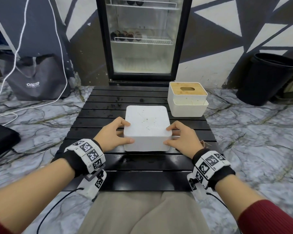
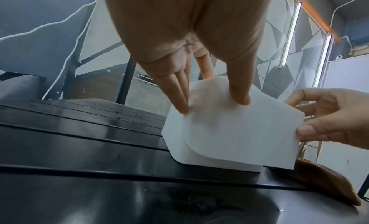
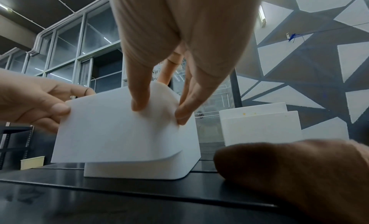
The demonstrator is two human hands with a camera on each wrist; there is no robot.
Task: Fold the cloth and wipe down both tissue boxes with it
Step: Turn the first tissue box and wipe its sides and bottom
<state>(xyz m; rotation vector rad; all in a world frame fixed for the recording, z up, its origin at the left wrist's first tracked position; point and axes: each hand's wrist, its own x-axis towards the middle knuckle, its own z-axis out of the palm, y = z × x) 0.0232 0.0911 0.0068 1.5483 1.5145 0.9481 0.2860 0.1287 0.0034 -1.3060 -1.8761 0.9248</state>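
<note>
A plain white tissue box (image 1: pixel 147 122) stands in the middle of the black slatted table (image 1: pixel 108 105), blank face up, with small brown specks on it. My left hand (image 1: pixel 123 132) grips its near left corner and my right hand (image 1: pixel 169 135) grips its near right corner, thumbs on the near face. The wrist views show the box's near side (image 3: pixel 119 132) raised over a lower white part (image 3: pixel 139 170). A second white tissue box (image 1: pixel 187 92) with a slotted bamboo lid sits at the back right in a white tray (image 1: pixel 189 108). A brown cloth (image 3: pixel 289 172) lies under my right wrist.
A glass-door fridge (image 1: pixel 142 39) stands behind the table. A grey bag (image 1: pixel 38 78) and white cable (image 1: pixel 19 48) are on the floor at the left, with a black case (image 1: pixel 0 139) nearer. A black bin (image 1: pixel 267 78) stands at the right. My knees meet the table's near edge.
</note>
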